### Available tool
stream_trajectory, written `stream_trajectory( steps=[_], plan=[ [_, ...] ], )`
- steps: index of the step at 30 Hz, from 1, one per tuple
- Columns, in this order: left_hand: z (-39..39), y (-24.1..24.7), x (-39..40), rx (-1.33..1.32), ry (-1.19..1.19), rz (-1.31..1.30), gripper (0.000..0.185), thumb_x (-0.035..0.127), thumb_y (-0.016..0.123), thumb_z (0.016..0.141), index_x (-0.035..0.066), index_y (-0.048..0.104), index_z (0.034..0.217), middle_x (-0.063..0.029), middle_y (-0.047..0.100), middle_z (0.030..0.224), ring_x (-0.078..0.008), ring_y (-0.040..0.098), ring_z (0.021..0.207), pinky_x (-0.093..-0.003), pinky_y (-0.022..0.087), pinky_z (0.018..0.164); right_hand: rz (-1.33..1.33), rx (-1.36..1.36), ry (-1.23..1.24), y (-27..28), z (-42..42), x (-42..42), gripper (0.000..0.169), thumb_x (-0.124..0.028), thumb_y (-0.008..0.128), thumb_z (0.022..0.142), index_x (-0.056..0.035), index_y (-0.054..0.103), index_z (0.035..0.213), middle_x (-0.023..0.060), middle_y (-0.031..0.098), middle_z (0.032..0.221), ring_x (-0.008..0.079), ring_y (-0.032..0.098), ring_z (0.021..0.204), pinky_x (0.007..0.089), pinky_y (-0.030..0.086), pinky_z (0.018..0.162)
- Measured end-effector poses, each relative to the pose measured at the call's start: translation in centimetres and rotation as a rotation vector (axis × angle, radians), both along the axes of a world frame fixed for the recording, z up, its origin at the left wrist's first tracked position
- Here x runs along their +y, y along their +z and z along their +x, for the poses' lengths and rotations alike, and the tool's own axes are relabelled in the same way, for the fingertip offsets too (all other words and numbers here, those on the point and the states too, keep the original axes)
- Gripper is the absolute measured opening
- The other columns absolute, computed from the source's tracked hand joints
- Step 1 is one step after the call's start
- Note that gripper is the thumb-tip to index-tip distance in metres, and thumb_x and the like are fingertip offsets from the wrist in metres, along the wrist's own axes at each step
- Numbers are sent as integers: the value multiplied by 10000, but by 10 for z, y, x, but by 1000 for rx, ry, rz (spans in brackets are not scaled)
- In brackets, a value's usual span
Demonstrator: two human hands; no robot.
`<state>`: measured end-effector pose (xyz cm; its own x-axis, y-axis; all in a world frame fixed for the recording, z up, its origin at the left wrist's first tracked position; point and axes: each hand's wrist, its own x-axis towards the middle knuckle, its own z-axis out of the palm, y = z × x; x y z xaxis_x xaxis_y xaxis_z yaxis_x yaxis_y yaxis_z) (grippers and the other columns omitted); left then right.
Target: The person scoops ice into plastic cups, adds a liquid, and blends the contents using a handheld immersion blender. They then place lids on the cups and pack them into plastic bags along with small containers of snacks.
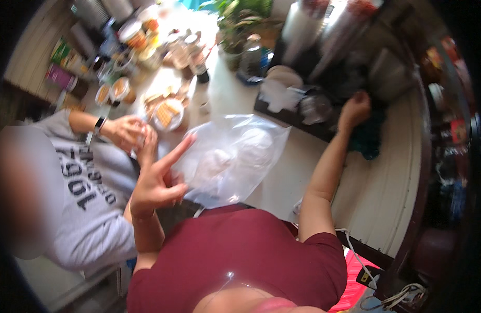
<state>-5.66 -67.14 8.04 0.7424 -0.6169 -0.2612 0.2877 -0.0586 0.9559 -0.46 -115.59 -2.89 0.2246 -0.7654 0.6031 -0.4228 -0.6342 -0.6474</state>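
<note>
A clear plastic bag [240, 160] lies on the white counter in front of me, with two whitish round containers inside, one of them at the upper right [257, 143]. My left hand [160, 182] is at the bag's left edge, index finger and thumb spread wide. Its other fingers are blurred, and I cannot tell whether it touches the plastic. My right hand [354, 111] reaches out to the right, beside a dark organizer [322, 129]. Its fingers are bent and their tips blurred, so whether they pinch anything is hidden.
A co-worker in a grey sweatshirt [96, 172] stands at my left, both hands [129, 133] around a small item. Nearby sits a cup topped with wafer pieces [169, 114]. Jars and bottles crowd the back left; stacked cups [307, 31] and a potted plant [240, 23] stand behind.
</note>
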Motion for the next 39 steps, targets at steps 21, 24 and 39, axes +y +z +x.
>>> stream_trajectory(
  steps=[21,24,39],
  plan=[
    [6,-27,6,-38,-57,-192,815,-80,511,708,41,208,1455,-8,580,801,-4,456,520,-179,433,465,377,239,1522,60,-69,318,90,-73,585,850,-4,527,849,213,592,706,376,613,658,405,466,556],
    [11,-32,4,-49,-20,-191,793,-80,520,702,32,252,1439,-70,585,1093,-2,467,529,-176,441,464,299,341,1647,42,-67,315,62,-66,551,852,-14,517,858,225,588,753,400,600,707,448,458,602],
    [27,-21,7,-122,-76,-49,725,-30,550,651,-47,383,1357,-104,594,1215,21,455,475,-142,391,416,9,929,2001,64,-34,308,156,-145,548,843,-12,626,869,208,634,820,368,623,782,440,489,703]
  ],
)
